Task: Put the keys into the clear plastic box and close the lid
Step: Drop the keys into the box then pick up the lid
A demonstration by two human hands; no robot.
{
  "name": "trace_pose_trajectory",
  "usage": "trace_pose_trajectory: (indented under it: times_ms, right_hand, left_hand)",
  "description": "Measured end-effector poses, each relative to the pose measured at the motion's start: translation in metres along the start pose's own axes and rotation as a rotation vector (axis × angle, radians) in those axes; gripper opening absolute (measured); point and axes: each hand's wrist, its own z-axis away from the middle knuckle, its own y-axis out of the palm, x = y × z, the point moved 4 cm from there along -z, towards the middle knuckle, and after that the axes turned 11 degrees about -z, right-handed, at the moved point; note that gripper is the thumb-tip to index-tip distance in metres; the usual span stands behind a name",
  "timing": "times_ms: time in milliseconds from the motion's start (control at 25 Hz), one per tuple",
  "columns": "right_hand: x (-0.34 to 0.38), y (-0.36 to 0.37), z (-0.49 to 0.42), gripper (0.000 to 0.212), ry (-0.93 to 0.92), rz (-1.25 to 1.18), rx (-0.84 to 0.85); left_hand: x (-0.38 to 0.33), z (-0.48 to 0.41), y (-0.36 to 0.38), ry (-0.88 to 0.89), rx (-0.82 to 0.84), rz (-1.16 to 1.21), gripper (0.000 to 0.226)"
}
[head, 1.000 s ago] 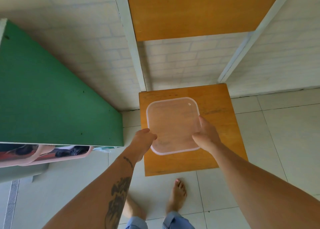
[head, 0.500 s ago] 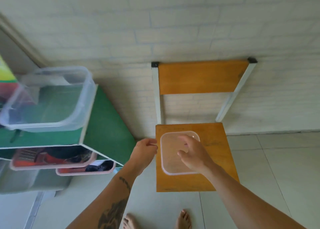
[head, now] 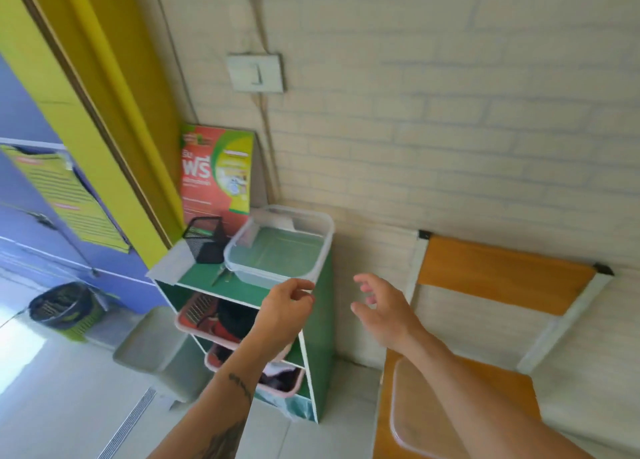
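Note:
The clear plastic box (head: 280, 247) stands without a lid on top of a green shelf unit (head: 320, 337). A small metal item that looks like the keys (head: 221, 275) lies on the shelf top just left of the box. The clear lid (head: 410, 417) lies flat on the wooden chair seat (head: 502, 386) at the lower right, partly under my right forearm. My left hand (head: 284, 308) hovers at the box's near rim, fingers loosely curled and holding nothing. My right hand (head: 379, 308) hangs in the air to the right of the box, fingers spread and empty.
A black mesh holder (head: 204, 240) and a red-and-green carton (head: 214, 178) stand behind the keys. Pink baskets (head: 194, 314) fill the lower shelves. A grey bin (head: 152, 347) and a dark basket (head: 62, 306) sit on the floor at the left. A brick wall is close behind.
My view has swung up and left from the chair to the shelf. Both hands have left the lid, which stays on the chair seat, and moved toward the box.

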Motion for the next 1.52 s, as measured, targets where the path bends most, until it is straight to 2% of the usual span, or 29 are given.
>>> trace_pose_trajectory:
  times_ms: [200,320,400,520,720,760,840,960,1160,1360,1520]
  right_hand:
    - [0.043,0.048,-0.045,0.06,0.023,0.061,0.019]
    - [0.062,0.074,-0.074,0.063,0.062,0.132,-0.048]
    - [0.065,0.087,-0.09,0.065,0.111,0.183,-0.115]
    - [0.064,0.1,-0.107,0.068,0.189,0.261,-0.212]
    - [0.057,0.113,-0.124,0.059,0.265,0.349,-0.306]
    - [0.054,0.116,-0.127,0.062,0.287,0.363,-0.3]
    - [0.045,0.121,-0.13,0.08,0.34,0.375,-0.267]
    - [0.04,0.122,-0.133,0.097,0.397,0.38,-0.261]
    - [0.036,0.122,-0.137,0.099,0.434,0.366,-0.282]
    - [0.031,0.123,-0.142,0.1,0.458,0.347,-0.282]
    - [0.029,0.125,-0.142,0.103,0.453,0.335,-0.289]
  left_hand:
    - [0.03,-0.029,-0.074,-0.023,-0.154,0.036,0.024]
    - [0.054,-0.052,-0.114,-0.045,-0.291,0.025,0.024]
    - [0.077,-0.075,-0.132,-0.055,-0.325,-0.002,0.027]
    - [0.107,-0.109,-0.141,-0.048,-0.291,-0.137,0.033]
    - [0.138,-0.147,-0.131,-0.043,-0.113,-0.388,0.055]
    - [0.143,-0.152,-0.126,-0.047,-0.073,-0.438,0.061]
    - [0.147,-0.157,-0.119,-0.048,-0.036,-0.537,0.068]
    - [0.147,-0.162,-0.114,-0.031,-0.098,-0.626,0.061]
    - [0.143,-0.167,-0.113,0.012,-0.107,-0.55,0.04]
    - [0.146,-0.17,-0.128,0.035,-0.095,-0.484,0.045]
    - [0.148,-0.167,-0.143,0.0,-0.064,-0.199,0.037]
